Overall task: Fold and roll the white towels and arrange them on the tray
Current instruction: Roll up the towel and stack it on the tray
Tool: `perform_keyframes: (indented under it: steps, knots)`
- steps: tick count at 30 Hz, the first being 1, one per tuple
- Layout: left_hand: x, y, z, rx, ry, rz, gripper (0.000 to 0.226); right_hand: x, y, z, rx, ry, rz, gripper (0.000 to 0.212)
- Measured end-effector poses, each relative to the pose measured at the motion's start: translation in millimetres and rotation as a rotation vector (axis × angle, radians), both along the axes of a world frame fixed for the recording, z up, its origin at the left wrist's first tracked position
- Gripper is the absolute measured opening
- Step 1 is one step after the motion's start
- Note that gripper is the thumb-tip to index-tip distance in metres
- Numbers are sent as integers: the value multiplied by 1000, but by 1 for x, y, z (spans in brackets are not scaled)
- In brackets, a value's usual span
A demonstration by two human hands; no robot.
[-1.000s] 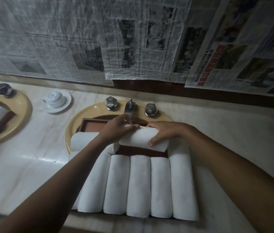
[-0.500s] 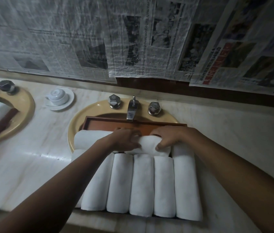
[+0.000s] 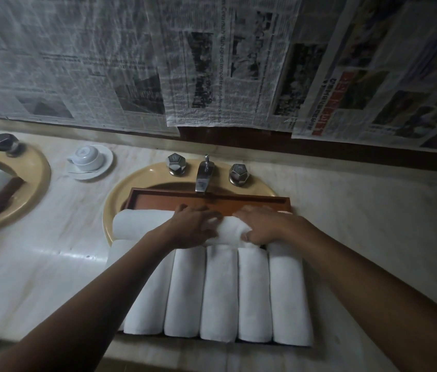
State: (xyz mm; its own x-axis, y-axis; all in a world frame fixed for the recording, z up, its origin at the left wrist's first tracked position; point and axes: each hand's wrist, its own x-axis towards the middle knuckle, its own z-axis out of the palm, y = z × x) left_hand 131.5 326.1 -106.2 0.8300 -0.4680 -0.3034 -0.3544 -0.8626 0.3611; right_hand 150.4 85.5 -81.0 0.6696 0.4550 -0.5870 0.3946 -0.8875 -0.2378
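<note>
The crosswise towel roll (image 3: 228, 232) now lies lower, against the row of rolls (image 3: 217, 291) on the tray (image 3: 212, 202); left hand (image 3: 194, 226) and right hand (image 3: 261, 225) both grip it.

The room is dimly lit. The white towels (image 3: 217, 291) are shown brightest. A soft shine is seen on the tabletop (image 3: 59, 255). The corners are darkened, the edges bent, the newspaper (image 3: 51, 49) print blurred.
</note>
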Motion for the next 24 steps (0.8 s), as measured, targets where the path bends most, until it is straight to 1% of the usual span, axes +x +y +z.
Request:
perform_keyframes:
  steps: [3,6,12,14,16,19,21,24]
  knots:
    - [-11,4,-4,84,-67,-8,57,-22,-16,-8,128,-164,-55,75]
    - [-18,7,-5,107,-105,-6,56,-38,-31,-26,117,-287,13,73]
    - [-26,9,3,65,-116,49,56,-44,-37,-21,82,-314,20,68]
    - [-30,7,8,20,-150,92,57,-51,-41,-12,159,-344,-58,60]
    - [-33,3,14,-28,-190,129,54,-62,-53,-8,288,-388,-178,53]
    - [-39,-9,24,-89,-182,169,48,-85,-82,-12,433,-439,-360,44]
    - [-44,-25,33,-153,-175,179,51,-103,-104,-15,460,-400,-469,40]
    - [-50,-68,48,-214,-226,167,57,-131,-145,-17,501,-392,-560,36]
